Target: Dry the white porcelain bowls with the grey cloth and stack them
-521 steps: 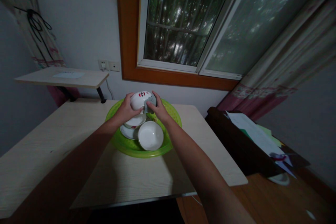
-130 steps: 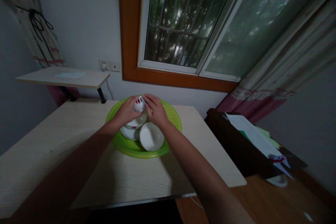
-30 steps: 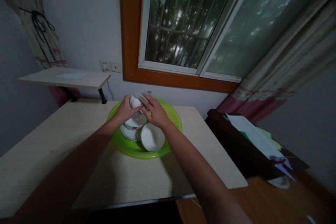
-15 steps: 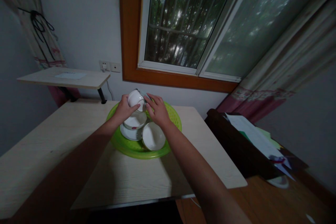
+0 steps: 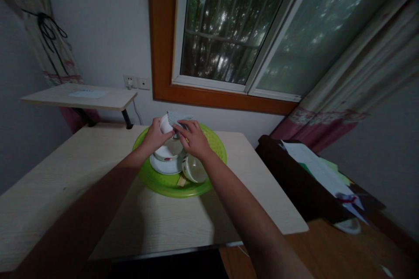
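Head cam: L hand (image 5: 153, 138) grips a small round white bowl (image 5: 165, 124) above the round green plastic basket (image 5: 178, 194); R hand (image 5: 195, 140) holds a grey patterned cloth (image 5: 175, 117) against it. Basket's nr far edge of the pale wood-grain counter (image 5: 173, 222), w/ a tilted white bowl (image 5: 196, 169) inside. Raised pale wood shelf (image 5: 98, 101) toward far L corner. Rm: brown-framed window (image 5: 225, 22) beyond, pale curtain w/ pink hem (image 5: 360, 78) at R.
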